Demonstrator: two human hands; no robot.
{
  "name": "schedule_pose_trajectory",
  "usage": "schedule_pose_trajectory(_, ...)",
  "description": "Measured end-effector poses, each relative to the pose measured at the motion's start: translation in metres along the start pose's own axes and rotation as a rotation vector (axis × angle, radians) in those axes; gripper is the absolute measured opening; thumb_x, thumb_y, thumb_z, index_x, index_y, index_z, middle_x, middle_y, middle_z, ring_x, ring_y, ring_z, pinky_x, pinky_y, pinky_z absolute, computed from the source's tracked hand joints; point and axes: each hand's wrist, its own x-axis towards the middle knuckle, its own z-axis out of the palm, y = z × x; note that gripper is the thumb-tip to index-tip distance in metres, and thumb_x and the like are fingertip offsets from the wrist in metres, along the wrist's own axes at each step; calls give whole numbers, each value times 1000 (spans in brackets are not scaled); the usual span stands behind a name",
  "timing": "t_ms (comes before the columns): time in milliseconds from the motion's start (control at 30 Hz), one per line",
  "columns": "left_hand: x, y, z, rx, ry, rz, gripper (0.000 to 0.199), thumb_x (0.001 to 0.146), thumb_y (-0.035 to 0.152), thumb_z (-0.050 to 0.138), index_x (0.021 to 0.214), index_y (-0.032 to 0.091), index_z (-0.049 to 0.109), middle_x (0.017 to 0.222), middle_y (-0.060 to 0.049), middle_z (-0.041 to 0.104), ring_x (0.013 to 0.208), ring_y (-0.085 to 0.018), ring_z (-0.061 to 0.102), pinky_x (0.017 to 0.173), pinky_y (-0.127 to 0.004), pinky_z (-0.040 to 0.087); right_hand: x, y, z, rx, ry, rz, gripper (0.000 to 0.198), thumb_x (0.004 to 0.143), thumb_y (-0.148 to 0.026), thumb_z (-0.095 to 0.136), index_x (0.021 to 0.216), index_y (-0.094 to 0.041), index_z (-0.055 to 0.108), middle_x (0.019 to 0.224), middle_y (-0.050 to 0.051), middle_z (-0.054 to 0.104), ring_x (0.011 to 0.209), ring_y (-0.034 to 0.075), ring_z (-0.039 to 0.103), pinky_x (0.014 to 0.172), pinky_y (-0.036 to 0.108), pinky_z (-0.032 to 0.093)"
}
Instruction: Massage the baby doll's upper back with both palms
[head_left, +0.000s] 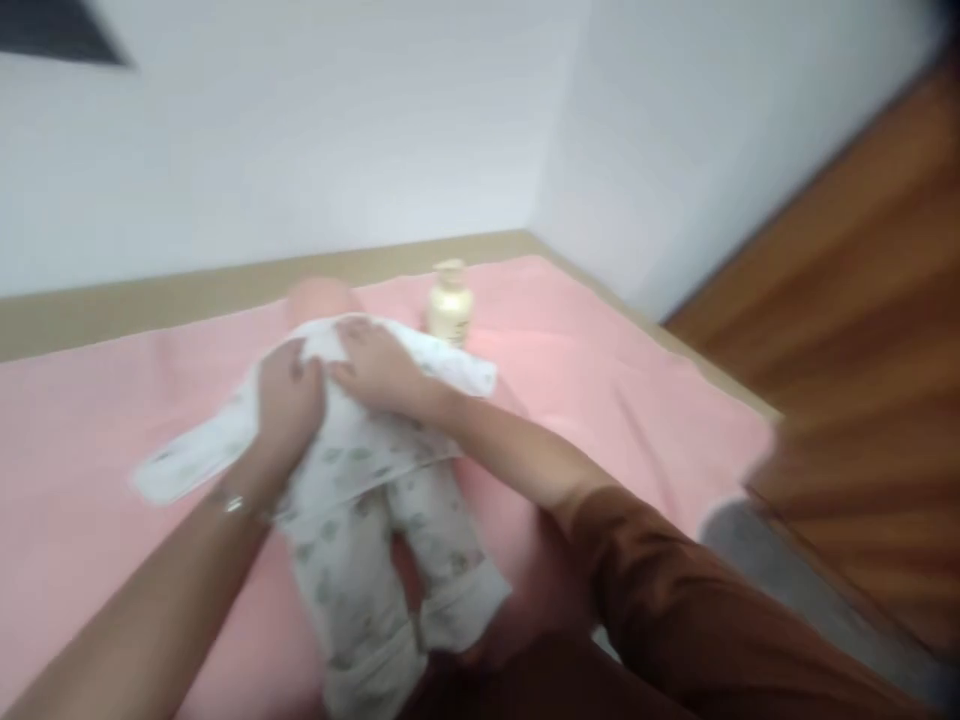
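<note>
A small doll-like figure lies on its back, its smooth rounded head (322, 297) showing above the collar. It wears a white long-sleeved shirt (352, 455) with a faint green leaf print and matching trousers (352, 580). Both sleeves spread outward. My left hand (291, 395) is on the upper chest, fingers curled on the shirt's cloth. Close beside it, my right hand (379, 365) grips the shirt near the collar, thumb towards the left thumb. Motion blur softens the fingertips, and the figure's face cannot be made out.
A cream pump bottle (450, 308) stands just past the right sleeve. Pink cloth (570, 370) covers the surface, bordered by a tan edge (187, 287) along white walls. At right are a brown wooden panel (847, 350) and grey floor (772, 570).
</note>
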Motion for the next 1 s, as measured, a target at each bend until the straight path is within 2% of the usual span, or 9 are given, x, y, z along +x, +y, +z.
schedule_pose_trajectory(33,-2,0,1,61,9,-95,39,90,26,43,119,10,63,132,-20,65,133,-37,57,122,-62,40,0,1,3,20,0,12,57,105,-33,42,151,0,45,159,18,46,152,27,40,133,38,26)
schedule_pose_trajectory(100,-7,4,0,122,-68,-102,45,93,24,42,126,3,62,136,-23,64,132,-34,58,123,-54,41,0,7,5,64,-10,-40,59,102,-29,44,150,6,43,159,26,43,152,34,39,132,47,26)
schedule_pose_trajectory(167,-11,11,0,153,-24,-143,47,93,27,43,131,6,62,143,-18,63,136,-31,56,126,-48,39,3,13,5,107,-79,-61,61,100,-30,48,151,3,44,159,24,44,153,35,37,132,47,26)
schedule_pose_trajectory(300,-17,19,-1,161,-45,-156,52,95,28,40,138,7,59,147,-16,60,139,-30,52,128,-48,36,3,15,2,75,-142,-29,66,102,-32,42,158,3,33,166,24,33,158,36,28,133,50,23)
schedule_pose_trajectory(467,-19,18,-2,133,-22,-142,50,94,28,40,133,8,62,143,-16,62,135,-30,55,124,-49,39,-17,-11,7,-116,-50,-18,60,105,-28,31,155,4,39,156,28,46,149,39,43,125,53,35)
schedule_pose_trajectory(600,-20,16,-5,107,-22,-109,44,94,28,39,124,12,66,132,-13,68,123,-27,61,118,-48,45,-37,-31,8,-242,-71,-129,57,102,-16,28,153,5,42,153,29,49,150,40,42,124,55,36)
schedule_pose_trajectory(733,-20,16,-6,158,-9,-122,44,95,28,39,127,13,65,136,-14,66,128,-27,59,119,-48,46,-36,-30,-1,-247,-151,-263,57,96,-8,33,150,7,47,154,26,49,151,37,42,131,50,28)
schedule_pose_trajectory(800,-21,19,-6,206,-23,-119,48,97,28,36,132,11,63,142,-15,63,134,-28,57,122,-49,44,-27,-22,-6,-180,-176,-214,56,100,-13,31,149,7,47,155,25,49,152,34,41,132,45,26)
schedule_pose_trajectory(1000,-36,44,-3,410,-114,-79,57,98,22,29,148,1,50,158,-20,47,153,-33,40,132,-54,31,2,11,-5,55,-208,159,69,107,-45,32,154,6,37,162,27,37,155,37,34,130,47,28)
